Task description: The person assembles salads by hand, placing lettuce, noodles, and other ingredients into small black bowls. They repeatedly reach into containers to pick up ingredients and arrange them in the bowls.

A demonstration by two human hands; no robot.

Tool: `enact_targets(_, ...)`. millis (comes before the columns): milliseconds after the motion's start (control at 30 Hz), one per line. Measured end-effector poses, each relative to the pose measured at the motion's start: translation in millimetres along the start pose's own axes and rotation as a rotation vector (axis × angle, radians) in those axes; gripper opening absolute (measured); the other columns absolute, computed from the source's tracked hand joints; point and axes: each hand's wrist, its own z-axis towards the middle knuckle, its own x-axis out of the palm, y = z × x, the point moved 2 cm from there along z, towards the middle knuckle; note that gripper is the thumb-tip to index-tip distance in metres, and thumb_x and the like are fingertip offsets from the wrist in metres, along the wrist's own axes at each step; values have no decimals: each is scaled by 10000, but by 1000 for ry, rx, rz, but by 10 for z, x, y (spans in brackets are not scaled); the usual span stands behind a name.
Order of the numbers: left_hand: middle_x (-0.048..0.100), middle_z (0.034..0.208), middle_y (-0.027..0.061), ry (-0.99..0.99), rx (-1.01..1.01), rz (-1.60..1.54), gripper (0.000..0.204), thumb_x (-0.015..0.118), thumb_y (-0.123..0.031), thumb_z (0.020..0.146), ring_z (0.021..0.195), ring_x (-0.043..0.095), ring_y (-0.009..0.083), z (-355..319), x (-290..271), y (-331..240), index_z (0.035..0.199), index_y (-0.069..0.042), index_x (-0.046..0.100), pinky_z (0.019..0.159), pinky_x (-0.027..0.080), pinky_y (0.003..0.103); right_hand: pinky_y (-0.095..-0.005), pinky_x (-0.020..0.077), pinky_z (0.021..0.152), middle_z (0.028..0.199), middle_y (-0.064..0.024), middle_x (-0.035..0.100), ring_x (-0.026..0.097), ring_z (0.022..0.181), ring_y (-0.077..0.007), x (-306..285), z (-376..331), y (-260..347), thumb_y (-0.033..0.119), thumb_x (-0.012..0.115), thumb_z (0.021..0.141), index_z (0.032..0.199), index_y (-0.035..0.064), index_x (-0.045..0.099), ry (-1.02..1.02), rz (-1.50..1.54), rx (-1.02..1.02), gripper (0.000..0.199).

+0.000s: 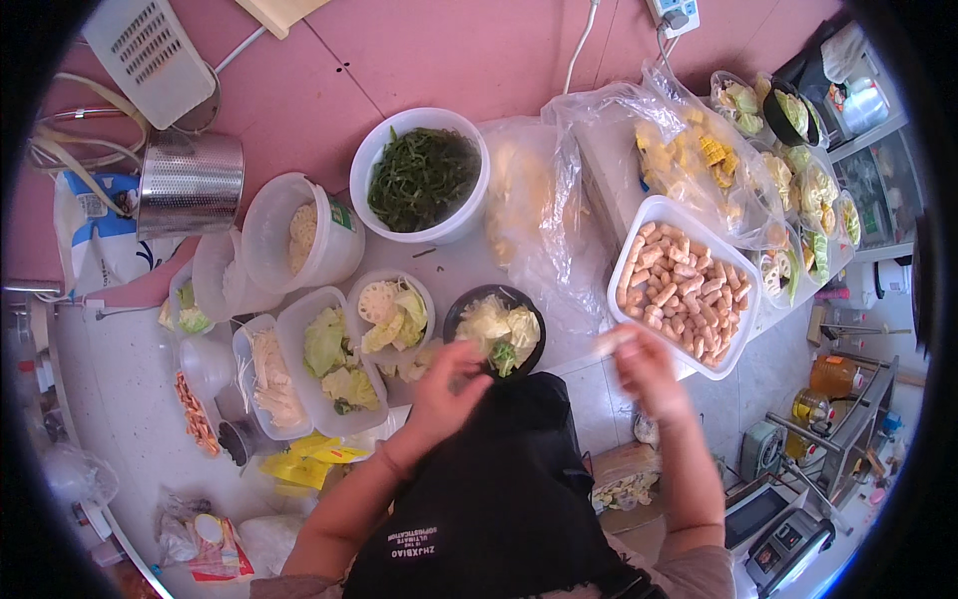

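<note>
My left hand (451,391) is beside the rim of a black bowl (542,344), its fingers loosely curled and apart, with nothing seen in them. Leafy cabbage (486,322) and a green sprig (504,356) lie in that bowl. Smeared by motion, my right hand (647,371) pinches a pale pinkish piece (606,343) that looks like a short sausage. It is just off the lower left side of a white tub (617,290), which is full of similar short sausage pieces (687,290).
Behind stands a white tub (359,190) of dark green seaweed strips (424,180). To the left are a bowl with lotus root slices (377,301) and a tray of cabbage (334,344). Bagged corn pieces (717,155) and several filled bowls (738,103) occupy the right.
</note>
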Motion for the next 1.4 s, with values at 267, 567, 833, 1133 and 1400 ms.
enact_targets(267,544,1084,103,95,171,263,357,668,-41,791,962,591,212,129,8,-173,1137,-43,580,743,504,291,-207,304,412,694,-9,492,433,537,-81,1057,312,-562,250,542,925,1041,44,549,203,351,326,237)
enact_targets(567,556,970,60,-321,-347,-362,254,477,-170,954,707,515,102,14,-395,246,1189,-75,461,633,476,267,-369,486,725,988,-70,582,597,840,-275,1088,759,-667,223,688,745,921,75,612,-46,-1075,-977,242)
enact_targets(833,551,985,17,-543,-162,-58,298,566,-85,885,860,523,94,79,-1134,415,1179,-55,529,755,439,236,-378,436,644,739,-98,595,554,759,-269,-357,109,298,-28,630,678,731,34,600,-633,-1195,-825,88)
enact_targets(1133,606,1001,54,-349,-140,285,333,653,-38,804,910,579,139,465,-1417,1010,1128,-45,576,792,485,274,-504,339,886,824,-89,641,549,933,-297,-894,359,3,224,626,748,769,113,631,-506,-1775,-206,113)
enact_targets(1400,603,1088,94,-520,-166,171,292,595,-32,840,996,581,181,273,-1334,908,1132,-18,574,839,479,294,-462,375,800,776,-96,619,554,783,-309,-841,328,90,203,653,722,830,75,601,-675,-1496,-363,175)
